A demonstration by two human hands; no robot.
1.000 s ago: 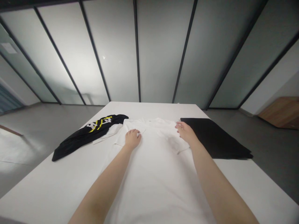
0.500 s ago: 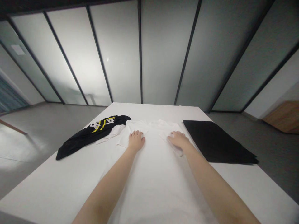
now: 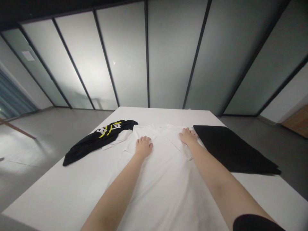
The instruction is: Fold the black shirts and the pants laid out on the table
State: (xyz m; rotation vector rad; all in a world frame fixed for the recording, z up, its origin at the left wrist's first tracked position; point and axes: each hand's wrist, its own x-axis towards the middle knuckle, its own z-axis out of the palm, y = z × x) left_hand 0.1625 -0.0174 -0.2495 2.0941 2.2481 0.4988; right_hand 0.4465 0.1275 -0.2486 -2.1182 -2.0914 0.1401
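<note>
A white shirt (image 3: pixel 166 192) is spread on a white table (image 3: pixel 48 189). Both hands lie on it with fingers open, nothing grasped: the left hand (image 3: pixel 143 147) stays on a folded part, while the right hand (image 3: pixel 188 136) has been turned forward. A black garment (image 3: pixel 96 142) lies left, a black sheet (image 3: pixel 231 149) right.

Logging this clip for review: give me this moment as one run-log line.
left hand: flat on white shirt, no grip | right hand: flat on shirt, no grip | beside: black printed garment, flat black sheet
</note>
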